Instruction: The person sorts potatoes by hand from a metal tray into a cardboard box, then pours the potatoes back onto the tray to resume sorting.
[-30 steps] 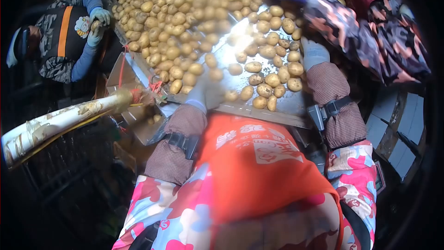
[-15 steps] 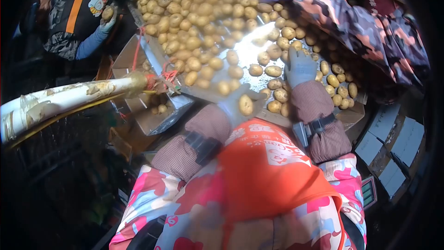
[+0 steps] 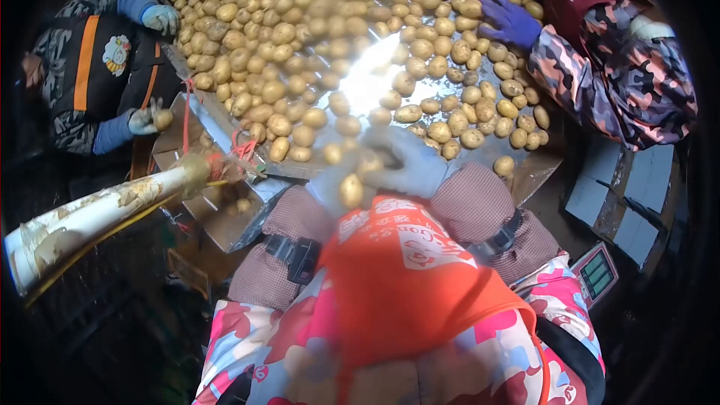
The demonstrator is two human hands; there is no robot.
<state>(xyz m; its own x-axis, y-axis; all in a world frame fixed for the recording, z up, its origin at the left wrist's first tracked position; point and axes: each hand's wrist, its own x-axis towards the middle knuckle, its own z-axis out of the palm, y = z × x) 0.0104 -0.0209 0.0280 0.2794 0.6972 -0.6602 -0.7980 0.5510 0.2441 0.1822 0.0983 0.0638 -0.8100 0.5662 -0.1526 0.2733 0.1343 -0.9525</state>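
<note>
My left hand (image 3: 326,182), in a grey-blue glove, is closed around a potato (image 3: 351,191) just in front of my orange apron (image 3: 390,270). My right hand (image 3: 416,167), gloved alike, is close beside it at the near edge of the sorting table. Motion smears its fingers, so their hold cannot be made out. Beyond both hands, loose potatoes (image 3: 262,52) cover much of the shiny metal surface (image 3: 365,90).
A co-worker's purple glove (image 3: 511,21) reaches over the potatoes from the right. At left, another person's gloved hand (image 3: 142,121) holds a potato. A white pipe (image 3: 105,210) crosses a cardboard box (image 3: 217,214). A scale display (image 3: 597,274) sits low right.
My right hand has come away from the potatoes at right and moved left beside my left hand. My left hand still has a potato. The purple glove shifted right; the view moved.
</note>
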